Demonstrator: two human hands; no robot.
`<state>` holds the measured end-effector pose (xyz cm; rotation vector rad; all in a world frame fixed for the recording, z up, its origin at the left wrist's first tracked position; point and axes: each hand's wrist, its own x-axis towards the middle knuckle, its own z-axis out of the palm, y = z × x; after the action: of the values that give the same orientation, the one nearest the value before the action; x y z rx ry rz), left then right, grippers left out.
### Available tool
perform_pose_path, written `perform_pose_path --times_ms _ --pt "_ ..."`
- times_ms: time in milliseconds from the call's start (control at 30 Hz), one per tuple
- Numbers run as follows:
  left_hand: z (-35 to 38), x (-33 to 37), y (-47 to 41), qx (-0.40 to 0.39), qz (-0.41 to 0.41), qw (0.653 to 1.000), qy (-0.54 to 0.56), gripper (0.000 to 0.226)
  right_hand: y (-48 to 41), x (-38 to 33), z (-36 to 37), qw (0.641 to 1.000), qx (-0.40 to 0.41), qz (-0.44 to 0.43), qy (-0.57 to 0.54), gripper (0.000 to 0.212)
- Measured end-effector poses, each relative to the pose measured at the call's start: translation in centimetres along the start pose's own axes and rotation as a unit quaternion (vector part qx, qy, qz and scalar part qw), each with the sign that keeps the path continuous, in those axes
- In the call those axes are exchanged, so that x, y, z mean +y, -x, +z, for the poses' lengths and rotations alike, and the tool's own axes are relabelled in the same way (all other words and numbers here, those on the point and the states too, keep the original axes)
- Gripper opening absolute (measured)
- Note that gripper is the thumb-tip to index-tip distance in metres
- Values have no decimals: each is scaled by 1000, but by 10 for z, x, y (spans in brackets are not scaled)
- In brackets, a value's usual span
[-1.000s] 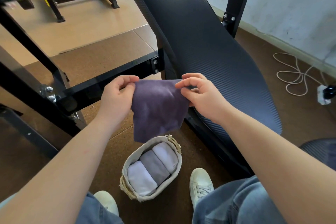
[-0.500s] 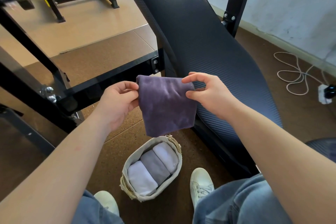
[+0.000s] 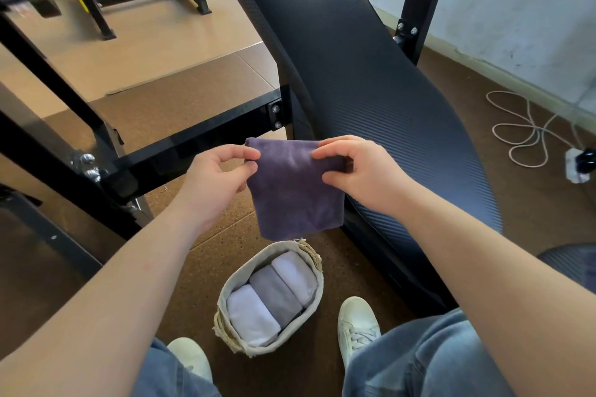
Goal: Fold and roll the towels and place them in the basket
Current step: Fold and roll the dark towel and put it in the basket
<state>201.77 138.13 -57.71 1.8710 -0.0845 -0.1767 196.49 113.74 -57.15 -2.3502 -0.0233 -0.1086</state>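
1. Plainly, in the head view, a dusky purple terry towel, folded to a rough square, hangs in mid-air in front of a slanted black padded bench, with its lower edge just above the far rim of the basket.
2. The left hand has its grip pinched on the towel's upper left corner, thumb against forefinger. The right hand pinches the upper right corner the same way.
3. A small oval cloth-lined woven basket stands on the brown cork floor between two white shoes. It holds three rolls side by side: a white rolled towel, a grey rolled towel and a pale rolled towel.
4. The step in hand looks like folding, as the purple towel is flat, not yet rolled.
5. Next it probably needs narrowing, then a tight roll from one edge, held firm so that it does not spring loose.
6. The basket seems nearly full, so the roll may need wedging in beside the others.
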Motion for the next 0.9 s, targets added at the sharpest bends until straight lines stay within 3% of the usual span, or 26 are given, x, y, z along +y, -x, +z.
perform_pose_path --times_ms 100,200,267,500,667,900 --pt "1 0 0 -28 54 995 -83 30 0 -2 2 999 0 -7 52 53" --pt "3 -2 2 -60 72 986 -140 61 -1 -5 4 997 -2 -15 82 56" --pt "3 -2 3 -53 98 976 -189 67 -1 -5 5 995 -3 -15 94 55" --pt "6 -6 5 -19 154 952 -265 52 -1 -3 8 993 17 -36 113 45" --pt "5 1 9 2 112 962 -251 36 0 -3 10 988 8 -32 152 37" --pt "3 0 5 -17 86 987 -135 32 2 -5 4 995 48 59 -72 38"
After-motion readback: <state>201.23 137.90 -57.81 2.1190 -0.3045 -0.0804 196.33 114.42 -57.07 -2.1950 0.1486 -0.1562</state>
